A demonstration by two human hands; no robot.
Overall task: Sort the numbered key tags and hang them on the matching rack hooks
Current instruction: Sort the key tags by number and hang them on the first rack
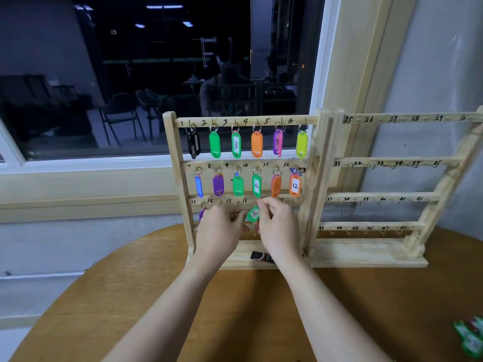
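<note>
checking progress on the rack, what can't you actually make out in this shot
- Head view: hooks 14 and 15 sit behind the left hand.
- Whether the green tag, pinched by the right hand, is hooked: fingers cover its ring.
- Loose tags at the right edge: blurred, cut off.

Handwritten numbers on two wooden key racks and their plastic tags

The pale wooden hook rack on the left [180, 142] has rails inked 1–6, then 8–12, then 14–16; the matching wooden rack on the right [392, 163] reads 25–29, 31–34, 37–42 and 43–47. White labels read 3 on a green plastic tag [236, 145], 10 on another green tag [256, 186], 12 on an orange tag [295, 184].
</note>
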